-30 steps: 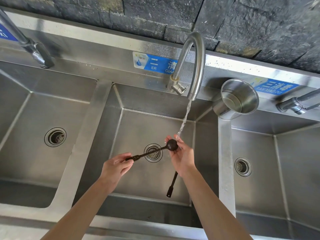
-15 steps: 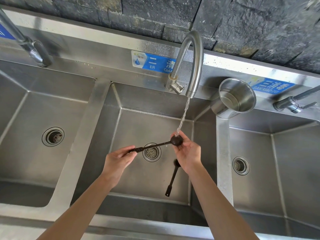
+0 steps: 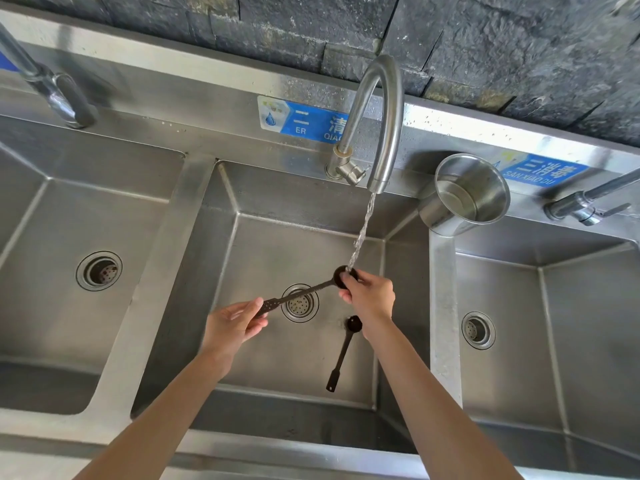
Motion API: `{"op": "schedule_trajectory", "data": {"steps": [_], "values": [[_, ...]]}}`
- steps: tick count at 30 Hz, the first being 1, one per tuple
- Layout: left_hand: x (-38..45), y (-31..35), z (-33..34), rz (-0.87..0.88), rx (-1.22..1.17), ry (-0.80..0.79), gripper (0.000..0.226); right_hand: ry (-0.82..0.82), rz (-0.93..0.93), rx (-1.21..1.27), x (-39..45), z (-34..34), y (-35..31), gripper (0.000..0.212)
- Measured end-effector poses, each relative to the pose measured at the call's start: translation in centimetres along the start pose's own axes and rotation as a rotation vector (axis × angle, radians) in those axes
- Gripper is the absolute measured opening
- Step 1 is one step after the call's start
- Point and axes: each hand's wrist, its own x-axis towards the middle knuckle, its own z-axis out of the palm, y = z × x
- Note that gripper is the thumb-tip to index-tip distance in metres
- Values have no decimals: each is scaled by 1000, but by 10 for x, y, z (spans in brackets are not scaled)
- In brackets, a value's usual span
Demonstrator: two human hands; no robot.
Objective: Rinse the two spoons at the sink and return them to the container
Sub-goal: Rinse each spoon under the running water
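Second spoon [image 3: 342,351] now uncovered, left hand [image 3: 232,325] and right hand [image 3: 370,295] pinching rinsed spoon [image 3: 304,292]

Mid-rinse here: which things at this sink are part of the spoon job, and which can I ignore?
In the job: held spoon, left hand, right hand, second spoon on the basin floor, running tap, steel container.

Ignore: left tap, right tap, blue labels.

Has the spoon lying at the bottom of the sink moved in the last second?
No. The loose spoon lies in the same spot right of the drain, handle toward the near wall; only the camera shifted.
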Motion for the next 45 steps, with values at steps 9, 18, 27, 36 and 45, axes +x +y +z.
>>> {"op": "schedule_trajectory", "data": {"steps": [9, 18, 27, 36, 45], "values": [[0, -4, -5, -48, -119, 27, 21, -99, 44, -106, -1, 7, 5, 25], [23, -8, 15, -197, -482, -119, 32, -221, 283, 726, 1, -17, 9, 28], [28, 2, 66, -194, -466, -231, 39, -169, 34, 696, 5, -56, 0, 25], [29, 6, 116, -120, -339, -404, 40, -166, -76, 817, 16, -109, -7, 34], [16, -20, 96, -54, -58, -361, 18, -298, -64, 561, 26, -115, 1, 31]]}}
